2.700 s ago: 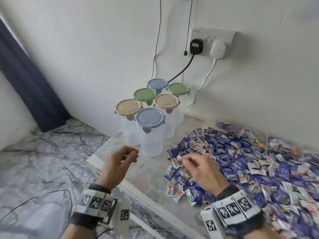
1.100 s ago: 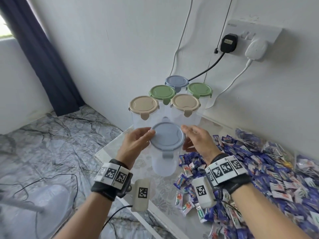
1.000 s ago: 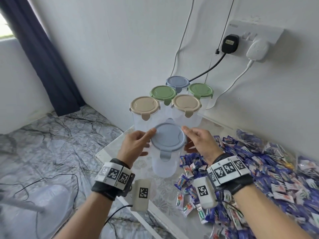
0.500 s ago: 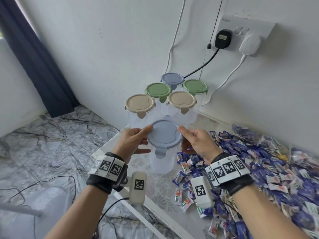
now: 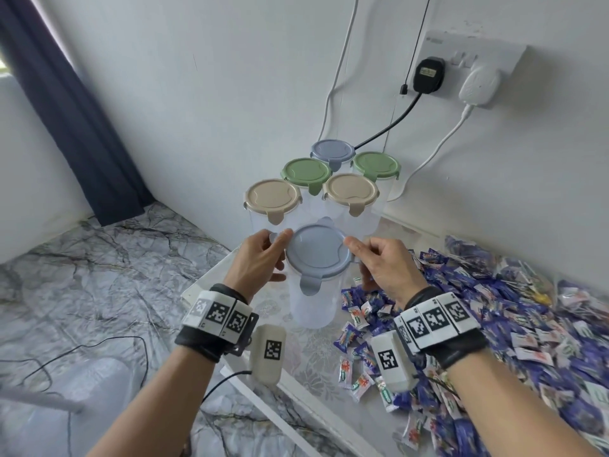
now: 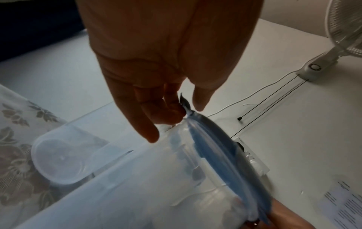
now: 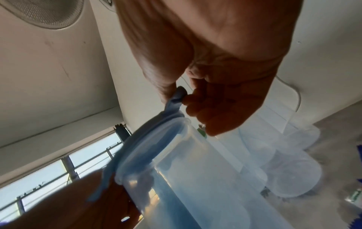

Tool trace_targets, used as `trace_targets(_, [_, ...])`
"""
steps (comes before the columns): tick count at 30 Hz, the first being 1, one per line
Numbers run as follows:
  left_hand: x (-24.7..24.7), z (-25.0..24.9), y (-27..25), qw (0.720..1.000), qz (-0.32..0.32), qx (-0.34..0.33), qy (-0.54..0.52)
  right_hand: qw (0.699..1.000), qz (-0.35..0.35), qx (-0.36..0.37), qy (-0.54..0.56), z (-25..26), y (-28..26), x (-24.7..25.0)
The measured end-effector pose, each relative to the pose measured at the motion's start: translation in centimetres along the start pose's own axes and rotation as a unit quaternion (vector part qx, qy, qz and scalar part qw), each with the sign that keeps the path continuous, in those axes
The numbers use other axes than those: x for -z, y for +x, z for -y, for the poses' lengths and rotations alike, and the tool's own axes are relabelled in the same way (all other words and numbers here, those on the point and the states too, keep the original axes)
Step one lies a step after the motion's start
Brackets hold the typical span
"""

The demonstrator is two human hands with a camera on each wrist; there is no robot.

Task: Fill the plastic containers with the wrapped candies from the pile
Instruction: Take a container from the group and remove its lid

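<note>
Side tabs now lifted. Container [image 5: 313,301] upright at table [image 5: 316,357] edge between both hands; lid [image 5: 318,250] tabs pinched by left hand [image 5: 260,258] and right hand [image 5: 384,265], candies [image 5: 494,318] rightward.

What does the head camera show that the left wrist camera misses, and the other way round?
Only the head view shows the pile of wrapped candies, the five other lidded containers by the wall, and the right hand.

Only the left wrist view shows the left hand's fingertips pinching the lid's side tab from below, and a white fan.

Both show the left hand at the blue lid of the clear container, which looks empty.
</note>
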State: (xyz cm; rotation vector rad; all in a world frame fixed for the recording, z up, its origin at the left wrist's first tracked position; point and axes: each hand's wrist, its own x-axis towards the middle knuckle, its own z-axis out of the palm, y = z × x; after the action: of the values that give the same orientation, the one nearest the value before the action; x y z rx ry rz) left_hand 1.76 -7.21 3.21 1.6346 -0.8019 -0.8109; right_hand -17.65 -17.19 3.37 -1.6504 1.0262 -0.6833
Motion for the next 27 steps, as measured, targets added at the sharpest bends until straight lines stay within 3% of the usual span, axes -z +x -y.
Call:
trace_targets(6, [1.6,-1.4,-0.7,1.0,-0.021,-0.011,-0.019,0.996,-0.024,-0.002,0.088,2.9,-1.1,0.3])
trace_targets(14, [8.0,-0.9,-3.8,0.998,-0.037,-0.022,-0.054,0.99,0.024,0.034,0.138,6.1,-4.6,-3.6])
trace_targets(21, [12.9,4.5,-4.1,0.998,-0.065,-0.004,0.007,0.992,0.064,-0.023,0.104,3.1,-6.7,-11.0])
trace_targets(24, [14.4,6.7,-3.1,0.997,-0.048,-0.001,0.059,0.99,0.047,-0.037,0.13,1.6,-6.3,-13.3])
trace_targets(27, [14.8,8.4,-1.9,0.999,-0.026,0.006,0.037,0.992,0.022,-0.011,0.125,-0.1,-5.9,-15.0])
